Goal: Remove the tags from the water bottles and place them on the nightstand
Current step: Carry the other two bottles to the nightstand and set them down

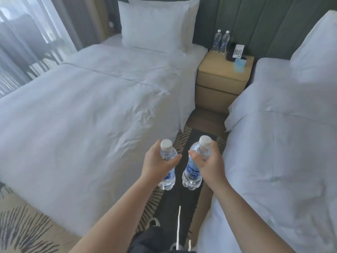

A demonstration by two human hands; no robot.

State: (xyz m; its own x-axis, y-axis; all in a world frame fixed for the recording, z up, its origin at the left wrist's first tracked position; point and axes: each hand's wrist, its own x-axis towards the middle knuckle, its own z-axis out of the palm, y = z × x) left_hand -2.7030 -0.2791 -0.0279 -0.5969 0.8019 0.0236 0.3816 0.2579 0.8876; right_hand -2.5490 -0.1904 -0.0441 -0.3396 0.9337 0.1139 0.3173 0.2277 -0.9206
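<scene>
My left hand (156,164) grips a clear water bottle (166,182) with a white cap and a blue label, held upright over the aisle between two beds. My right hand (209,161) grips a second such bottle (193,172), tilted slightly, its blue label facing me. No tag shows on either bottle. The wooden nightstand (215,70) stands ahead at the end of the aisle. Two more water bottles (221,42) stand upright at its back left corner.
A black phone with a white keypad (235,52) and a light blue card (239,64) sit on the nightstand's right side. White beds flank the aisle, left (91,106) and right (282,134). Patterned carpet (198,128) runs between them. A padded green headboard wall lies behind.
</scene>
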